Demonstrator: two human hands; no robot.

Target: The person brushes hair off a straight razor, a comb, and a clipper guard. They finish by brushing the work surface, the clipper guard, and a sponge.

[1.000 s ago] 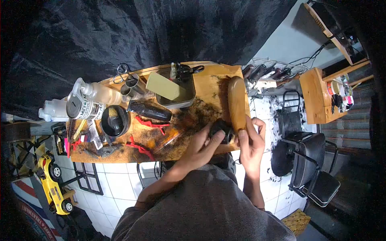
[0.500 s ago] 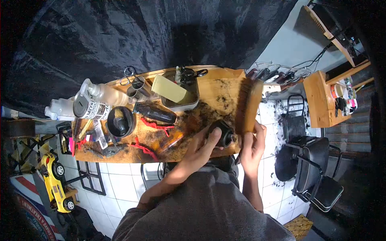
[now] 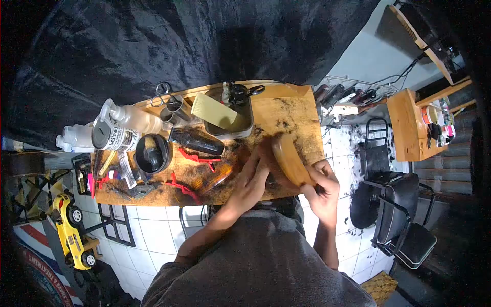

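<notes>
My right hand [image 3: 323, 190] grips the lower end of a wooden-backed brush [image 3: 290, 159], fingers closed around it. The brush tilts to the left, and its dark bristles blur against my left hand [image 3: 250, 179]. That hand is curled at the near side of the wooden table [image 3: 302, 110]. It holds a small, black, many-sided object, now hidden behind the bristles. Loose dark hair clippings lie around both hands. To the left are an amber comb-like piece [image 3: 220, 175], red clips [image 3: 182, 188] and a black hair clipper [image 3: 198, 141].
A metal tray [image 3: 229, 135] with a pale yellow block stands behind my hands. Farther left are a black bowl [image 3: 152, 162] with a shaving brush, a labelled can [image 3: 115, 135], spray bottles, scissors [image 3: 162, 91] and a white comb [image 3: 126, 169]. A black chair [image 3: 404, 220] stands right.
The brush has swung left and down from upright, over the black object, which is now covered. My right hand has turned with it; my left hand has shifted slightly.
</notes>
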